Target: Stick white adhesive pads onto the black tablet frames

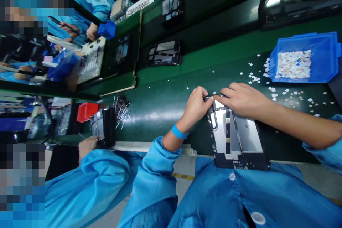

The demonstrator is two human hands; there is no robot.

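Observation:
An opened tablet (235,131) with silver inner plates and a black frame lies in front of me, its near end over the table's edge. My left hand (197,104), a blue band at its wrist, is closed at the far left corner, thumb against the frame and fingers curled round it. From the right, my right hand (242,98) reaches across the far edge with bent fingers pressed together. Its index fingertip meets the edge close to my left thumb. A small pale piece shows between the fingertips; whether either hand pinches it is unclear.
A blue bin (324,57) of small white pieces stands at right, with loose pieces scattered around it. Further opened tablets (164,52) lie on the green table (160,96). Left are dark thin strips (122,108), a red tray (87,111) and a co-worker's hand (87,146) at another tablet.

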